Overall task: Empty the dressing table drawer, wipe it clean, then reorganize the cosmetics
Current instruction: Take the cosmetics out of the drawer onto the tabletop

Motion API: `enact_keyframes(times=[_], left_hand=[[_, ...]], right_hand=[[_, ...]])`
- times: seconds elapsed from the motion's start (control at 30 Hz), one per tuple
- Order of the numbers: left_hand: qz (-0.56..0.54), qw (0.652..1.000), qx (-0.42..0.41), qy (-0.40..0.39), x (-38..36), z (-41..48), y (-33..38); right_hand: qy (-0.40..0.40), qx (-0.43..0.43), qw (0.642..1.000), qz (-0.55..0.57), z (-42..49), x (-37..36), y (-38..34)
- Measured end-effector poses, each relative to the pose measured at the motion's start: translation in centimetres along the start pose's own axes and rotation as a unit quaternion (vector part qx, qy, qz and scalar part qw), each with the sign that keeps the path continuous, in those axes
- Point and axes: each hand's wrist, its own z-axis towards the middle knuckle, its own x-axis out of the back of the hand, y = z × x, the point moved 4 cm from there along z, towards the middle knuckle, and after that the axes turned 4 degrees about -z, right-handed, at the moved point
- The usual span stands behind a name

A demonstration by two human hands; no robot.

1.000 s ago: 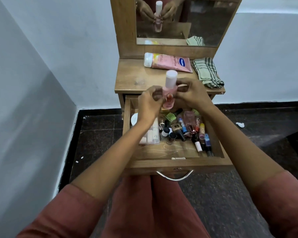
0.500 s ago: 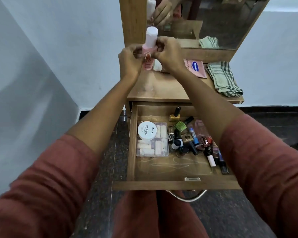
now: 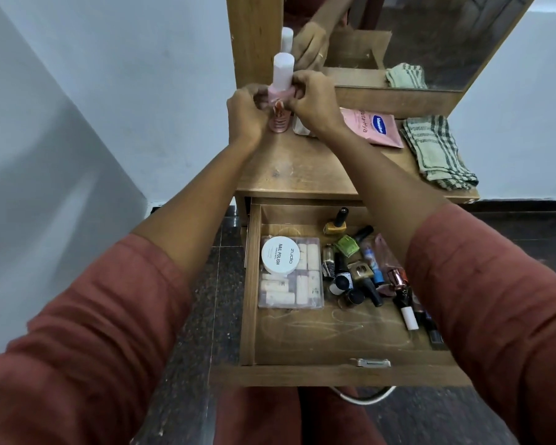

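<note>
Left hand [image 3: 247, 114]: fingers curled round the neck of the pink bottle [image 3: 279, 122] from its left side. Right hand [image 3: 315, 101]: fingers curled round the same neck from its right side. The 2 hands meet just below the white cap [image 3: 283, 70], which stands clear above them.

Bottle position: upright, over the rear left corner of the dressing table top [image 3: 302, 168], directly in front of the mirror [image 3: 430, 36] frame. Whether the base touches the wood cannot be determined.

Table top contents:
- 1 pink tube [image 3: 371, 126], lying flat, just right of the right hand.
- 1 checked cloth [image 3: 437, 152], folded, at the right edge, beside the tube.

Drawer [image 3: 249, 284]: pulled out fully, below the forearms.
- Left part: 1 clear compartment box [image 3: 302, 284] lying flat, with 1 round white tub [image 3: 280, 255] marked NAIL POLISH resting on its upper left corner.
- Right part: a loose pile of nail polish bottles [image 3: 357, 271], most lying on their sides and touching one another.
- Rear: 1 yellow bottle [image 3: 334, 225] with a black cap, upright, slightly apart from the pile.
- Front part: bare wood with pale scribble marks.

The right forearm covers the right edge of the pile.
</note>
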Motion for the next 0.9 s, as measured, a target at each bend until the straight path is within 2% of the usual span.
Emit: enact_keyframes(times=[0.2, 0.43, 0.57, 0.7, 0.8, 0.9], left_hand=[[-0.007, 1.000, 0.008, 0.002, -0.1, 0.2, -0.5], [-0.022, 0.999, 0.022, 0.010, 0.5, -1.0, -0.1], [-0.023, 0.999, 0.019, 0.032, 0.8, -2.8, 0.5], [-0.054, 0.998, 0.013, 0.025, 0.3, -5.9, 1.2], [-0.067, 0.998, 0.020, -0.009, -0.8, -9.2, 1.2], [-0.061, 0.991, 0.044, -0.106, -2.4, -13.1, 0.7]], right_hand=[[-0.014, 0.006, 1.000, -0.011, -0.1, 0.0, -0.1], [0.003, 0.001, 1.000, 0.020, -1.3, 1.0, -0.2], [0.042, 0.001, 0.999, -0.001, -2.7, 2.4, -0.2], [0.038, 0.006, 0.999, 0.015, -5.5, 3.4, 0.3], [0.015, 0.010, 1.000, 0.019, -8.8, 4.2, 0.7], [-0.018, 0.006, 1.000, 0.019, -12.6, 5.0, 1.6]])
